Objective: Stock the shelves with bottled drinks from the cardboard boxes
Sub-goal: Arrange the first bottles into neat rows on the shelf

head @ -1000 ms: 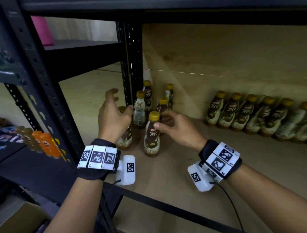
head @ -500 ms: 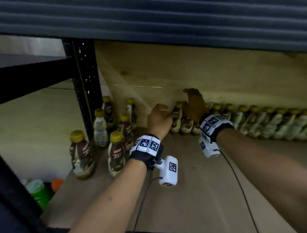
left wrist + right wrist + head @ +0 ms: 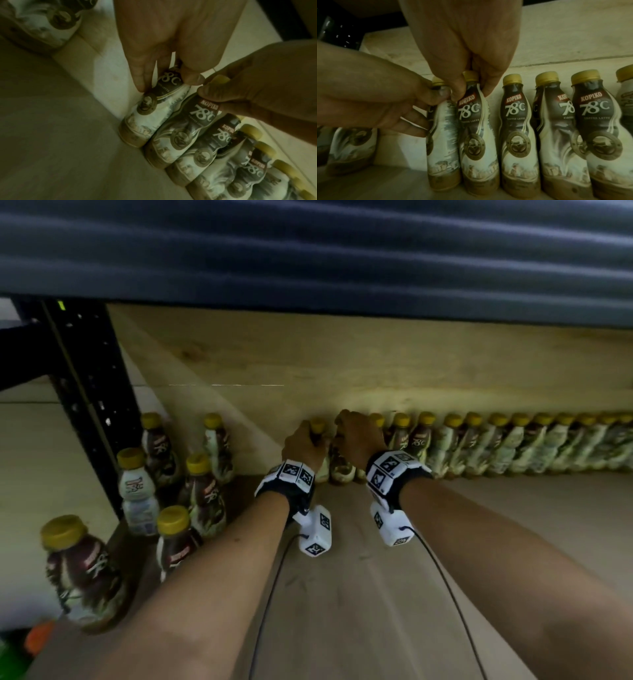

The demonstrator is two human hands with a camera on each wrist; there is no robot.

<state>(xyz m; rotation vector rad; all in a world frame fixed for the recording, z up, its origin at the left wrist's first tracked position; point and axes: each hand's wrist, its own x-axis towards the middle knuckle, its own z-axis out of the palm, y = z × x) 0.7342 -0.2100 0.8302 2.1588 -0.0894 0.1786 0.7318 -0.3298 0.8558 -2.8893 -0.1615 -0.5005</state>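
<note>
Brown and cream coffee bottles with yellow caps stand in a long row (image 3: 513, 446) along the shelf's back wall. My left hand (image 3: 308, 443) grips the neck of the end bottle (image 3: 163, 102) at the row's left end; fingers and thumb curl round it (image 3: 443, 128). My right hand (image 3: 356, 436) pinches the neck of the second bottle (image 3: 476, 121), just below its cap (image 3: 471, 75). Both bottles stand upright on the wooden shelf board (image 3: 376, 577), side by side and touching. In the left wrist view the right hand (image 3: 257, 88) holds that second bottle (image 3: 197, 121).
A loose group of the same bottles (image 3: 171, 474) stands at the shelf's left, near the black upright post (image 3: 92, 405). One more bottle (image 3: 78, 570) is at the front left corner. The dark shelf beam (image 3: 308, 261) hangs low overhead. An orange cap (image 3: 41, 638) shows below left.
Both hands took a bottle each from the left group, carried them right and back, and now hold them standing at the left end of the back row.
</note>
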